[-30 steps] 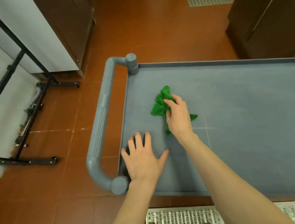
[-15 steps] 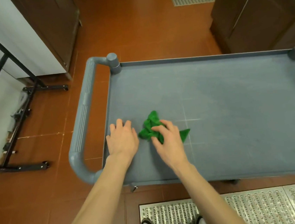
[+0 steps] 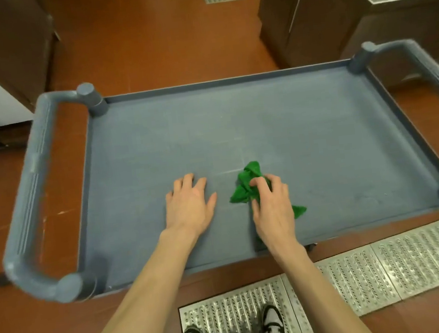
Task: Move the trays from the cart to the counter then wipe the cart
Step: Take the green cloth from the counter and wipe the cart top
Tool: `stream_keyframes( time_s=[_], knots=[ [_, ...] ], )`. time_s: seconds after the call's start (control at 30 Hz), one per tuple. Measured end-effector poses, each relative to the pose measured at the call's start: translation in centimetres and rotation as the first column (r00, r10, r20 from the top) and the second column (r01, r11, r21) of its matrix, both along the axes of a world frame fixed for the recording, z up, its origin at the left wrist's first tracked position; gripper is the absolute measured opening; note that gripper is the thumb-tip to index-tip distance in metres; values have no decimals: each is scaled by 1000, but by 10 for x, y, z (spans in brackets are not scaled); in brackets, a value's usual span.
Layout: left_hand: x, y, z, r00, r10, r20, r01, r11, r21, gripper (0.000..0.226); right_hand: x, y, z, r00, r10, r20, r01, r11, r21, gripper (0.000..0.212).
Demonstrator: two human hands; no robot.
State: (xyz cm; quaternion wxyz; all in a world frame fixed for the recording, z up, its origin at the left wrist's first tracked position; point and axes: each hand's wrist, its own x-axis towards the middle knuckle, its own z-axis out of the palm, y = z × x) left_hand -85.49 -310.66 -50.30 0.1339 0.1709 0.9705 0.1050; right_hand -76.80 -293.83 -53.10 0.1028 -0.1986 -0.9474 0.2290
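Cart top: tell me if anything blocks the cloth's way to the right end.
Nothing visible does. The cloth, gripped by the right hand, has bare cart surface to its right. The left hand lies flat on its other side.

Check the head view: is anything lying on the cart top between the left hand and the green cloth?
No. In the head view, only bare grey cart surface separates the left hand, resting flat, from the green cloth that the right hand grips.

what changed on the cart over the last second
The right hand dragged the green cloth from near the left handle end toward the cart's near middle. The left hand slid the same way, flat on the surface. The grip on the cloth stayed, and no trays are on the cart.
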Motion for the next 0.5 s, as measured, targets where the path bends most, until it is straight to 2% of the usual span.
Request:
stream_keyframes(
  time_s=[0.07,0.13,0.3,0.5],
  knots=[
    [8,31,-4,1000,-27,11,27,1000,-14,61,8,41,-1,999,-29,45,24,995,101,56],
    [15,51,-8,1000,-24,20,25,999,-30,68,14,71,-2,996,-27,83,12,983,183,61],
    [37,104,-14,997,-69,32,70,996,-57,76,44,146,-2,987,-82,136,46,967,250,58],
    [51,131,-21,1000,-27,6,27,999,-46,81,76,233,7,971,-183,157,130,945,299,55]
  ],
)
